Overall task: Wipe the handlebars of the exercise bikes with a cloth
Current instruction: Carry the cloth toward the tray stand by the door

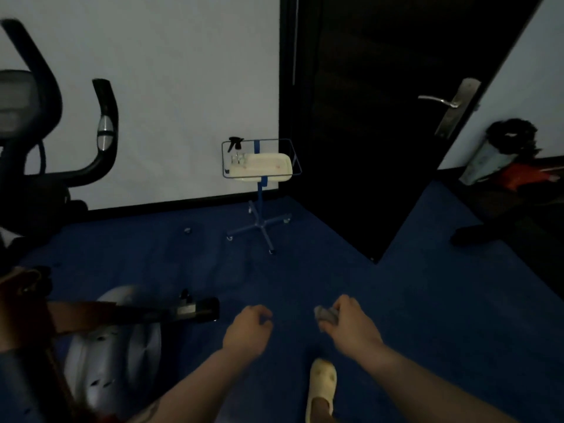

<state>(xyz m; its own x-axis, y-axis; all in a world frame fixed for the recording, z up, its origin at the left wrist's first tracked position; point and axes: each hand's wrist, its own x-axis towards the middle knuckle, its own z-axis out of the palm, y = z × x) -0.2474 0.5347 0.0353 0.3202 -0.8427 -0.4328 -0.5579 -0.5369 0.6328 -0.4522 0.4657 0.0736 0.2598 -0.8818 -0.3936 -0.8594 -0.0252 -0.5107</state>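
Note:
My right hand (pixel 351 326) is closed around a small grey cloth (pixel 326 313), held low over the blue carpet. My left hand (pixel 248 328) hangs beside it with the fingers curled and nothing in it. An exercise bike stands at the far left; its black curved handlebars (pixel 105 132) rise in front of the white wall, with a silver grip sensor on the right bar. A grey console (pixel 15 102) sits between the bars. Both hands are well to the right of the bike and below the handlebars.
A blue wheeled stand (pixel 262 215) by the wall carries a cream tray (pixel 268 167) with a spray bottle (pixel 236 151). A dark open door (pixel 381 132) with a metal handle is to the right. A second machine's black bar (pixel 195 309) and grey housing lie at lower left. My foot wears a pale slipper (pixel 322 383).

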